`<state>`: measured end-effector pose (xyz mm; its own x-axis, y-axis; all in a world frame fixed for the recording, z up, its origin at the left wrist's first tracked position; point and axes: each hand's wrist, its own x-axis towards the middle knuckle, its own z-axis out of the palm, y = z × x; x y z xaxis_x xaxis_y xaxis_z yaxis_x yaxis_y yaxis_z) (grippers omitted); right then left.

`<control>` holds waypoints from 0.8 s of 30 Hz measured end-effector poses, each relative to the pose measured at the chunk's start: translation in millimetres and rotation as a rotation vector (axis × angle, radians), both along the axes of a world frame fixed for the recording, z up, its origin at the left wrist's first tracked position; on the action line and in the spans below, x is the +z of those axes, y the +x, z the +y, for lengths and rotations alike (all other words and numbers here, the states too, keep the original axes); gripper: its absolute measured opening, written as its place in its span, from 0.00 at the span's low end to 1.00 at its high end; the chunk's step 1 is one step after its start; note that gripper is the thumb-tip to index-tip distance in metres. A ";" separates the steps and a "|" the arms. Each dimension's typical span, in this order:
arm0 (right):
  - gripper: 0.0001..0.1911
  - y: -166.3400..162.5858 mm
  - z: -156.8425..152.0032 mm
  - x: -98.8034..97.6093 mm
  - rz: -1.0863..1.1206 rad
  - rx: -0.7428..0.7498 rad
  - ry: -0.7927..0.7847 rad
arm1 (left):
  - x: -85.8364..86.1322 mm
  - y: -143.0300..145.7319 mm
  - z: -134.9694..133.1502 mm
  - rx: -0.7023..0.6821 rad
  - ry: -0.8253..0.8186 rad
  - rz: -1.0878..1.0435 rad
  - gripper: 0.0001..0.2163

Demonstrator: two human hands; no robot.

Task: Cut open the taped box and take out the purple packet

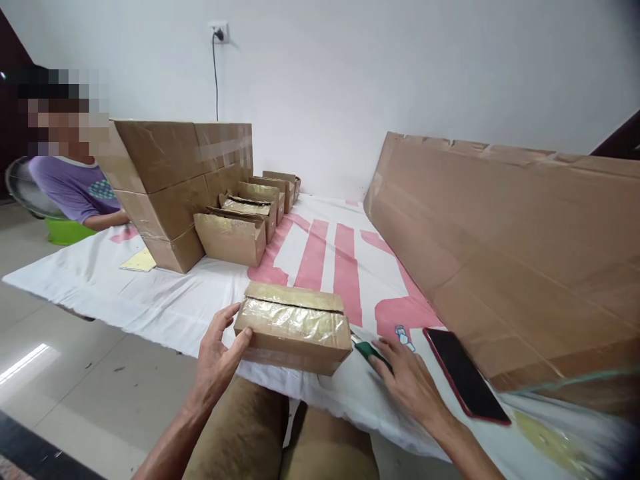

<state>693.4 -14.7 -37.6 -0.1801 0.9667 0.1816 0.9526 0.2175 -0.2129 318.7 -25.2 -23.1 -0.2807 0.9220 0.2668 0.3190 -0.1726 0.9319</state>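
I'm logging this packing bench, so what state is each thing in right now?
Small brown cardboard box: lid open, filled with gold foil, gripped at its left end by the left hand.
Green-handled tool: lying flat, under the right hand fingertips.
Black phone in a red case: screen dark, lying flat.
Row of small cardboard boxes: lids open, filled.
Black wall plug: plugged in.
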 end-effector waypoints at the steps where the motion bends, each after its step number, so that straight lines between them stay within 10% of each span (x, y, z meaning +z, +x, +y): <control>1: 0.20 -1.2 2.4 12.6 0.081 0.008 0.000 | 0.9 2.1 0.0 0.000 -0.006 -0.017 0.22; 8: 0.25 -39.1 40.0 77.2 0.504 0.195 -0.092 | 2.6 8.2 2.1 -0.026 -0.028 -0.362 0.17; 14: 0.18 -58.6 67.9 77.6 0.629 0.281 -0.208 | -0.9 -1.0 -4.9 -0.088 0.007 -0.415 0.19; 20: 0.20 -69.8 81.4 78.8 0.756 0.101 -0.064 | -6.4 -2.3 6.1 -0.099 0.065 -0.456 0.20; 24: 0.17 -70.2 100.8 72.0 0.724 -0.023 -0.260 | -9.8 -7.5 8.0 -0.113 0.087 -0.360 0.16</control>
